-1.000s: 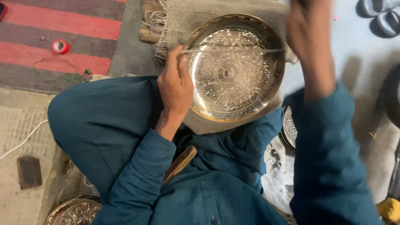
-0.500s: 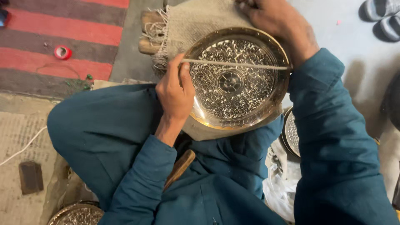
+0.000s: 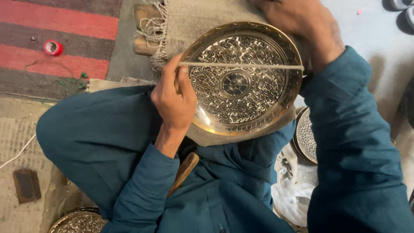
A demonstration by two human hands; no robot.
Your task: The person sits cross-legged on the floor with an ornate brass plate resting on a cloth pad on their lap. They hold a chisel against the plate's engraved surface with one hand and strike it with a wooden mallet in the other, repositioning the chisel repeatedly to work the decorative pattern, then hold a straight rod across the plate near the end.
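A round brass plate (image 3: 241, 80) with fine engraved patterns rests on a coarse burlap cloth (image 3: 202, 21) over my lap. My left hand (image 3: 172, 101) grips the plate's left rim and pinches one end of a thin string (image 3: 241, 65) stretched straight across the plate. At the plate's upper right edge, my right hand (image 3: 302, 28) seems to hold the string's other end, which is hidden under the hand. Both arms wear teal sleeves.
A second engraved plate (image 3: 306, 136) lies under my right arm beside a white plastic bag (image 3: 293, 194). Another plate (image 3: 77, 222) sits at the bottom left. A wooden handle (image 3: 184, 170) lies in my lap. A red tape roll (image 3: 53, 47) sits on a striped rug.
My right hand came down from above the plate to its upper right edge. The string now sits lower across the plate, pulled taut. The left hand stayed on the rim.
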